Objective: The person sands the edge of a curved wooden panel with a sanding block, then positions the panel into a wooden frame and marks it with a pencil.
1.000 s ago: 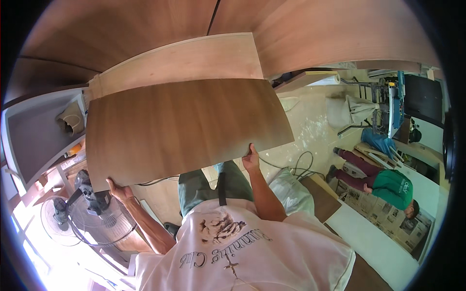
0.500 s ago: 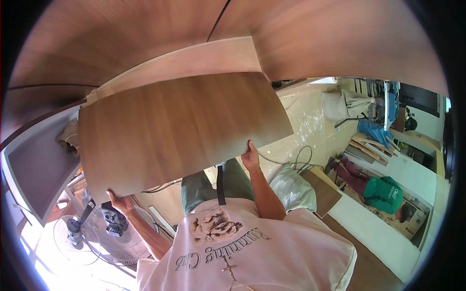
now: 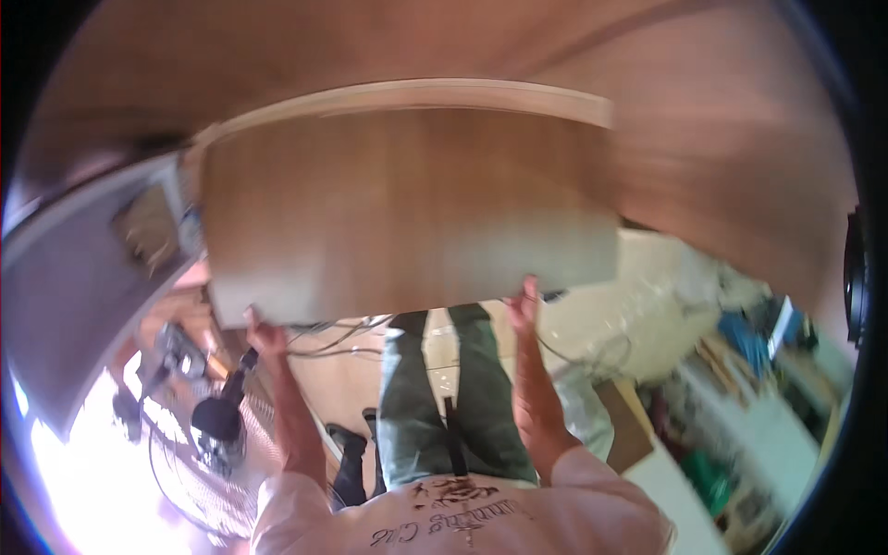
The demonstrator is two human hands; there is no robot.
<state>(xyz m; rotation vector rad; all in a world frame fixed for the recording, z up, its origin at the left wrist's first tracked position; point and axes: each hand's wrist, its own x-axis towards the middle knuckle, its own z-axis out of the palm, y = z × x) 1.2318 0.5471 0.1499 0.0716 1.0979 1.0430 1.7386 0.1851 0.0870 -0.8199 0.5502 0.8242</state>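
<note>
Wooden board (image 3: 407, 213), one, brown and broad, is held out in front of the person, its near edge above the thighs. Nearest is one pale pink shirt (image 3: 592, 504) with a dark print, then one pair of grey-green trousers (image 3: 416, 407) with both legs showing.

Two hands hold the near edge of the board: the left hand (image 3: 266, 335) near its left corner, the right hand (image 3: 524, 310) toward its right end. The fingers of each are clamped on that edge, one thumb on the upper face; the rest are mostly hidden below.

Several cables (image 3: 342, 340), too tangled to count, run below the board. To the left is fan gear (image 3: 217, 421) with black parts; I cannot tell how many fans. To the right lie one white sack (image 3: 587, 416) and one brown piece of board (image 3: 624, 425).

Farther left stands one open grey box (image 3: 83, 259) with one tan item (image 3: 153, 231) inside. At the board's far edge runs one pale wood strip (image 3: 416, 93); contact cannot be told. Far right are one blue bundle (image 3: 745, 342) and one blurred green patch (image 3: 710, 481).
</note>
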